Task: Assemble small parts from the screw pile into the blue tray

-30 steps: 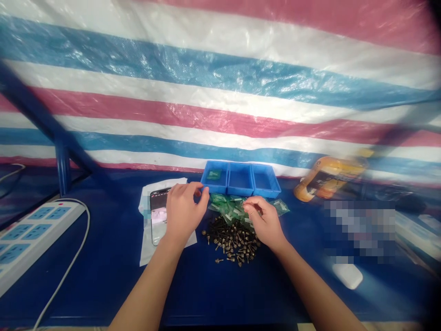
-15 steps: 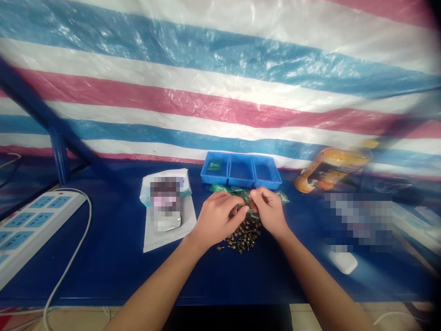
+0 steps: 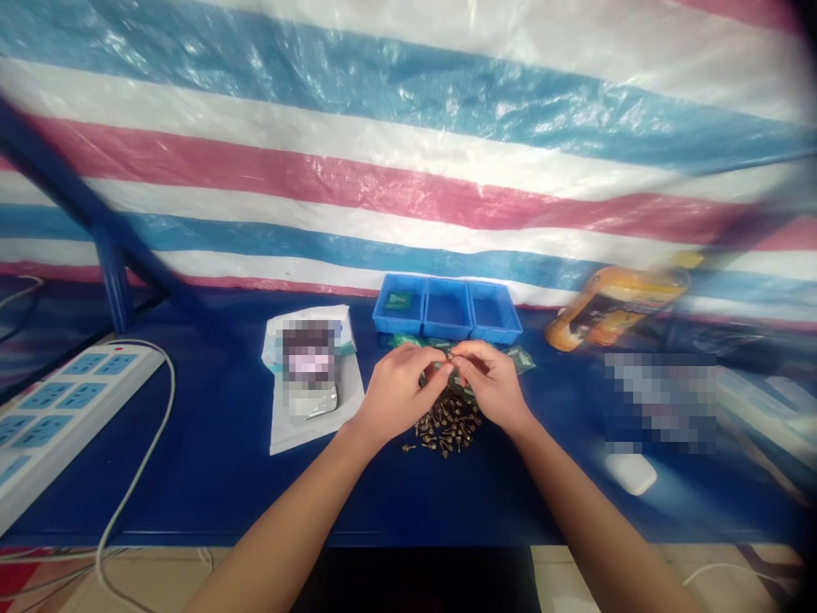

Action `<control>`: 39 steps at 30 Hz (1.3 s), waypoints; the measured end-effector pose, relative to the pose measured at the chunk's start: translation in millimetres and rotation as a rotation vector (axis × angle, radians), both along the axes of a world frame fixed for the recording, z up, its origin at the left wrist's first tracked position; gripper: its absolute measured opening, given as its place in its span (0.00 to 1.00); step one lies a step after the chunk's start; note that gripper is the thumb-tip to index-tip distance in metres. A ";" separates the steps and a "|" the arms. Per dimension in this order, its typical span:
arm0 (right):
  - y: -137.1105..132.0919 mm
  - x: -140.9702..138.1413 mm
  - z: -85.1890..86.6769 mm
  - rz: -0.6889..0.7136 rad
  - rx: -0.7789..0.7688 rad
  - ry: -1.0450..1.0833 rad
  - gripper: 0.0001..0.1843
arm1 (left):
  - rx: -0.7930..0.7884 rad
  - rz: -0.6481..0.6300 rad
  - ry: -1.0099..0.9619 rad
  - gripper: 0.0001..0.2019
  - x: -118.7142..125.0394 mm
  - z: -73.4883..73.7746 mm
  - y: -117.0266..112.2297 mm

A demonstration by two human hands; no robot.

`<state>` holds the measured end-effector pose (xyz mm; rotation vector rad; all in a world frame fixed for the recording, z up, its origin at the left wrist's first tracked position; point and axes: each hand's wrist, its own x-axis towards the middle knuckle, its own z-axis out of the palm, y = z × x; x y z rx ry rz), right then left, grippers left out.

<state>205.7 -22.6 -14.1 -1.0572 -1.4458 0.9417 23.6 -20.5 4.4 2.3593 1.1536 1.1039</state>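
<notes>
My left hand (image 3: 403, 387) and my right hand (image 3: 493, 380) meet at the fingertips over the middle of the table. Both are closed in a pinch. A tiny brass-coloured piece shows at my right fingertips, too small to name for certain. Whatever my left fingers hold is hidden. Green plastic packets (image 3: 522, 358) lie behind and beneath the hands, partly covered by them. Just in front is a heap of small brass-coloured screws (image 3: 448, 426), with one lying apart at its left. Behind the packets stands a blue three-compartment tray (image 3: 447, 334); its left compartment holds a green packet (image 3: 398, 300).
To the left, a white package (image 3: 281, 434) lies near a white power strip (image 3: 95, 417) with a cable (image 3: 144, 460). An orange bottle (image 3: 616, 306) lies at the back right, and a white case (image 3: 631, 472) is nearer. Striped sheeting (image 3: 408, 162) hangs behind the table.
My right hand has moved left, bringing its fingertips against those of my left hand. The whole view has shifted slightly.
</notes>
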 end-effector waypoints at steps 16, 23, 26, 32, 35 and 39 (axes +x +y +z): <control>2.8 -0.6 2.6 -0.048 0.058 -0.054 0.08 | 0.051 0.006 -0.045 0.09 1.2 6.4 -1.2; 27.9 2.0 45.4 -0.121 0.253 -0.195 0.15 | 0.291 -0.071 -0.053 0.08 8.4 28.1 21.6; 31.9 -5.4 43.4 -0.216 0.215 0.009 0.24 | 0.393 -0.087 -0.027 0.08 5.3 23.9 26.9; 21.2 -14.9 24.5 0.089 -0.260 0.445 0.30 | 0.385 0.037 -0.119 0.06 -7.5 5.5 19.9; 17.6 -8.2 28.2 0.270 -0.433 0.563 0.28 | 0.375 0.041 -0.167 0.05 -9.2 3.3 19.7; 18.6 -0.2 34.1 0.320 -0.424 0.655 0.27 | 0.349 0.027 -0.177 0.05 -6.7 1.5 22.1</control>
